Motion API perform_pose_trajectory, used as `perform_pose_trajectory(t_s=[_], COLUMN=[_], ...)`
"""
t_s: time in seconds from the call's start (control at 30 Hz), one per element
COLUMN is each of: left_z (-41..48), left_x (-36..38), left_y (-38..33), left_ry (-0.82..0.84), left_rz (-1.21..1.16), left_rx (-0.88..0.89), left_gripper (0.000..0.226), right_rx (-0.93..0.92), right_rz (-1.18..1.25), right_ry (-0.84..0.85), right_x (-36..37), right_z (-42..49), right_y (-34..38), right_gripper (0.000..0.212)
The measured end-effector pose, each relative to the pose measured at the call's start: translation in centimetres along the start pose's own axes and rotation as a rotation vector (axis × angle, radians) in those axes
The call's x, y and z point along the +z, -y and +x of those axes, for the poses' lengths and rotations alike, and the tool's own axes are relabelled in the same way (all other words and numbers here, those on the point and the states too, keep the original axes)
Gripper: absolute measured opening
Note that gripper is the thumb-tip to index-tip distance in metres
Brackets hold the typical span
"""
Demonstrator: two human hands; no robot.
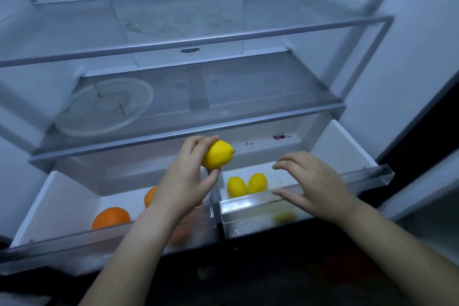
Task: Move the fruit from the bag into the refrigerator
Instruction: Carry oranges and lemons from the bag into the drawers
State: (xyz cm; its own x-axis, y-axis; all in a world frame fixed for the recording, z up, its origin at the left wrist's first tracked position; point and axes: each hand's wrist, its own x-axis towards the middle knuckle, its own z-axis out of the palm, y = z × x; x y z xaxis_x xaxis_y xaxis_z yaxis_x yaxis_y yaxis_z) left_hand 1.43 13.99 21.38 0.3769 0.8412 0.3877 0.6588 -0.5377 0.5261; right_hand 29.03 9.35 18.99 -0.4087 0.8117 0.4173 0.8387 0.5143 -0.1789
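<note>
Now we see the open refrigerator (409, 57) filling the frame. At lower left, its left drawer (62, 201) holds oranges (111, 217); at lower right, the right drawer (342, 149) holds two lemons (237, 186). Our right hand (313, 181) hovers loosely spread above that drawer; our left hand (186, 176) at centre grips a lemon (218, 154).

Three lemons show: one held lemon (218, 154) and two drawer lemons (237, 186). Two oranges (110, 217) are certain; an orange blur behind a drawer front may be a third. There are two drawers (62, 196), three glass shelves (186, 129), one round plate (104, 107) and two hands (183, 181).
</note>
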Motion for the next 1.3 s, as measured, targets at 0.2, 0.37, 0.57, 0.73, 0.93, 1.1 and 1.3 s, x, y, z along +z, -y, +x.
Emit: perform_pose_trajectory(t_s=[0.2, 0.37, 0.57, 0.73, 0.93, 1.1, 1.3], left_z=[2.4, 4.3, 7.1, 9.7, 11.6, 11.7, 11.2], left_x=[3.0, 5.0, 7.4, 10.3, 16.3, 20.7, 23.5], left_y=[-1.3, -2.0, -2.6, -2.8, -2.7, -1.4, -0.6], left_ry=[0.123, 0.232, 0.379, 0.491, 0.710, 0.858, 0.834], left_rz=[-0.027, 0.010, 0.078, 0.113, 0.225, 0.370, 0.432], left_rx=[0.055, 0.086, 0.156, 0.229, 0.226, 0.245, 0.276], left_gripper=[0.056, 0.057, 0.057, 0.057, 0.052, 0.052, 0.046], right_rx=[0.068, 0.088, 0.071, 0.061, 0.056, 0.068, 0.095], right_rz=[0.018, 0.039, 0.038, 0.016, 0.004, 0.015, 0.023], right_ry=[-0.099, -0.188, -0.215, -0.233, -0.284, -0.283, -0.306], right_x=[0.5, 1.3, 2.1, 2.2, 2.4, 2.5, 2.7], right_z=[-3.2, -4.5, -4.9, -4.9, -4.8, -5.0, -5.1], right_y=[-2.5, -3.5, -3.9, -4.0, -4.0, -3.9, -3.7], right_gripper=[0.043, 0.038, 0.038, 0.038, 0.038, 0.038, 0.039])
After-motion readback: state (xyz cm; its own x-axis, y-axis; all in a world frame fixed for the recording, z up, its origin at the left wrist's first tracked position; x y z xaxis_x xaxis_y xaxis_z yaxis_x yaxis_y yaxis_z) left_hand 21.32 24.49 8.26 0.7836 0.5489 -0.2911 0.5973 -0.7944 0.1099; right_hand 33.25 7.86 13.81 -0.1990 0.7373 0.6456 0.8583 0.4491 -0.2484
